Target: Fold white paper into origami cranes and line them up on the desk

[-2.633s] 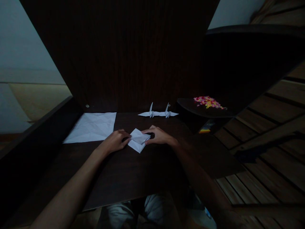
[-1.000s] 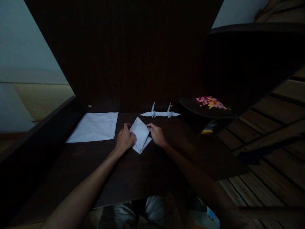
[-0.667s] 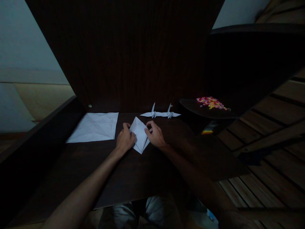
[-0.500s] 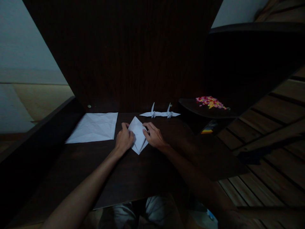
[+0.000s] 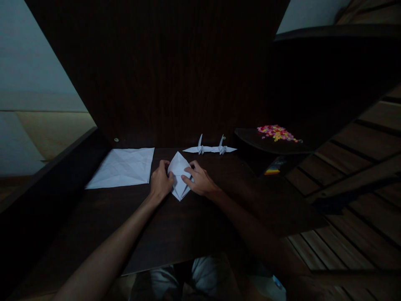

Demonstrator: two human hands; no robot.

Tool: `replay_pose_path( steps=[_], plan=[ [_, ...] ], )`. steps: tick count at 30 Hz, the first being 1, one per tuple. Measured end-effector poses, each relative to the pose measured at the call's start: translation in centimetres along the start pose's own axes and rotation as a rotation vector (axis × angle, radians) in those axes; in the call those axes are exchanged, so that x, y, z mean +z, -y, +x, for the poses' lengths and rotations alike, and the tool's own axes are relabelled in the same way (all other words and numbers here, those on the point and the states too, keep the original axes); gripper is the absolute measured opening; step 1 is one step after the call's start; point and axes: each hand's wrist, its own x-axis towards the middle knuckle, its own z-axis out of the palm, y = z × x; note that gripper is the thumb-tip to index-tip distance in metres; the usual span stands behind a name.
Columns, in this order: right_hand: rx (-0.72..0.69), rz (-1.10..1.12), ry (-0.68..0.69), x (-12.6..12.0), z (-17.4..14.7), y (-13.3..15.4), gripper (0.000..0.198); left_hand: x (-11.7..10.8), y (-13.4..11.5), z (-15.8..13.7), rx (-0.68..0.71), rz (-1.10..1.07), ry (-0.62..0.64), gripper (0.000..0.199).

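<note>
A white sheet of paper folded into a diamond (image 5: 179,167) lies on the dark wooden desk (image 5: 163,234), its upper point away from me and creased flaps at its lower point. My left hand (image 5: 161,180) grips its left edge, thumb on top and fingers curled at the side. On the right edge, my right hand (image 5: 200,179) holds the paper with thumb and forefinger resting on its face. Behind the diamond, two white paper cranes (image 5: 209,149) stand side by side with their wing tips close together.
To the left lies a stack of creased white paper (image 5: 122,167). A dark corner shelf (image 5: 250,139) at the right bears a heap of small pink, red and yellow pieces (image 5: 277,133). A dark board (image 5: 156,75) rises behind the desk, and a low side panel (image 5: 56,167) bounds it on the left.
My right thumb has moved down and left across the paper's face, and the right hand has shifted slightly left. The left hand stays at its edge. The view has shifted slightly.
</note>
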Motion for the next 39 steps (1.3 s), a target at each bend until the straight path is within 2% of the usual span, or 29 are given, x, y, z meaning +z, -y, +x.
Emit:
replay_pose_path(
  steps=[9,14,17,20,23,26,31,39],
  plan=[
    [-0.024,-0.042,0.051,0.1,0.1,0.1,0.035,-0.6,-0.3,0.4,-0.061,0.022,0.019,0.035],
    [-0.031,-0.051,0.049,0.5,0.1,0.0,0.036,-0.5,-0.2,0.5,-0.063,-0.023,0.022,0.034],
    [-0.025,-0.044,0.060,0.5,0.1,-0.2,0.040,-0.7,-0.2,0.5,-0.073,-0.091,0.019,0.025],
    [-0.025,-0.046,0.053,0.3,0.1,-0.5,0.040,-1.1,0.0,0.5,-0.065,-0.118,0.036,0.029],
    [-0.035,-0.047,0.048,0.2,0.0,-0.7,0.039,-1.3,0.7,0.5,-0.002,-0.085,0.107,0.029],
    [-0.043,-0.056,0.057,0.2,0.0,-0.7,0.038,-1.2,1.3,0.5,0.144,-0.065,0.167,0.030],
    [-0.038,-0.086,0.071,0.3,0.0,-0.7,0.034,-0.2,2.0,0.3,0.261,-0.033,0.153,0.033],
    [-0.022,-0.162,0.107,0.1,0.1,-0.2,0.033,0.5,1.9,-0.1,0.427,0.176,0.132,0.035]
  ],
)
